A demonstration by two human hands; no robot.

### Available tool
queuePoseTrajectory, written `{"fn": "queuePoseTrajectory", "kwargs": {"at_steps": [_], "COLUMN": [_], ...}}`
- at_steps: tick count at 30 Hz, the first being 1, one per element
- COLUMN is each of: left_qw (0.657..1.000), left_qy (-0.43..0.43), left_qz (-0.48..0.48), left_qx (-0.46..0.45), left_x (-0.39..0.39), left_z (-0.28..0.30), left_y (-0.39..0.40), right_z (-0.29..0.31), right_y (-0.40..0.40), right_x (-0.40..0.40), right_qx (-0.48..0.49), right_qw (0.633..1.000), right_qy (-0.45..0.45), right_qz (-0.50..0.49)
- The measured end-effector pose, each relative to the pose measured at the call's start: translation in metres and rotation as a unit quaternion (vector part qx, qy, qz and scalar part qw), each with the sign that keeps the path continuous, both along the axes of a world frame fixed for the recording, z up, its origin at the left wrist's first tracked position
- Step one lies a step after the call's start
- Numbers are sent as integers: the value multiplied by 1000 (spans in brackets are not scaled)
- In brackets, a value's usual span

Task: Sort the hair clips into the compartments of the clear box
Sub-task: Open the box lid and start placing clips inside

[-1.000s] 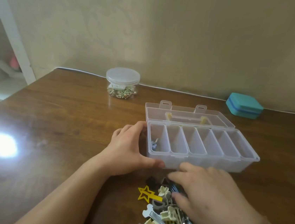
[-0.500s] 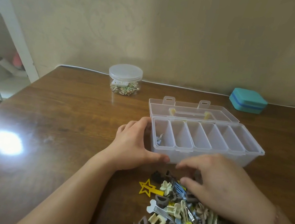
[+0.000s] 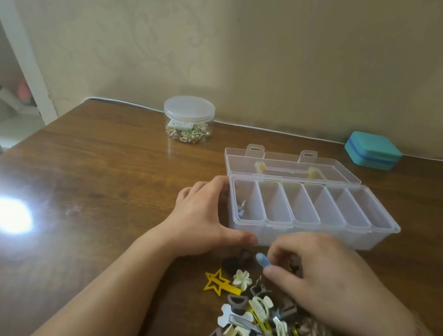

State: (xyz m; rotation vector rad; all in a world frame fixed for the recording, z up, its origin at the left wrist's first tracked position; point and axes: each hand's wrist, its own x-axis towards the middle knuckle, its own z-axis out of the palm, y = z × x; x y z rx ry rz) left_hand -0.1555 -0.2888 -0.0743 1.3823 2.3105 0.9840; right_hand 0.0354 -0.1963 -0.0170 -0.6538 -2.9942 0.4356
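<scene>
The clear box [image 3: 317,234] stands open on the wooden table, its lid [image 3: 292,169] folded back, with several long compartments. One small clip [image 3: 242,207] lies in the leftmost compartment. My left hand [image 3: 203,218] grips the box's near left corner. My right hand [image 3: 323,279] hovers just in front of the box and pinches a light blue clip [image 3: 261,259] between thumb and forefinger. A pile of hair clips [image 3: 260,324] lies below it, including a yellow star clip [image 3: 218,282] and a cream flower clip [image 3: 242,278].
A round clear jar [image 3: 188,119] with small trinkets stands at the back centre. A teal case [image 3: 373,149] sits at the back right beside a white cable [image 3: 274,131] along the wall. A white shelf [image 3: 20,62] stands left of the table.
My right hand has lifted off the pile toward the box front, now pinching a light blue clip. My left hand stays on the box corner.
</scene>
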Motion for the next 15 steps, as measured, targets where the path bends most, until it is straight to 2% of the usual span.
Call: {"fn": "queuePoseTrajectory", "kwargs": {"at_steps": [2, 5, 8, 12, 15], "left_qw": [1000, 1000, 1000, 1000, 1000], "left_qy": [1, -12, -18, -15, -19], "left_qz": [1, 5, 4, -8, -7], "left_qx": [-1, 3, -2, -5, -9], "left_x": [0, 0, 1, 3, 4], "left_z": [0, 2, 4, 5, 7], "left_y": [0, -1, -2, -2, -2], "right_z": [2, 7, 9, 5, 10], "right_y": [5, 7, 9, 10, 8], "right_x": [-1, -10, -26, -36, -25], "right_qx": [-91, -197, -140, -49, -38], "right_qw": [992, 953, 942, 962, 956], "right_qy": [81, 222, 299, 266, 292], "right_qz": [-30, -60, -64, -40, -18]}}
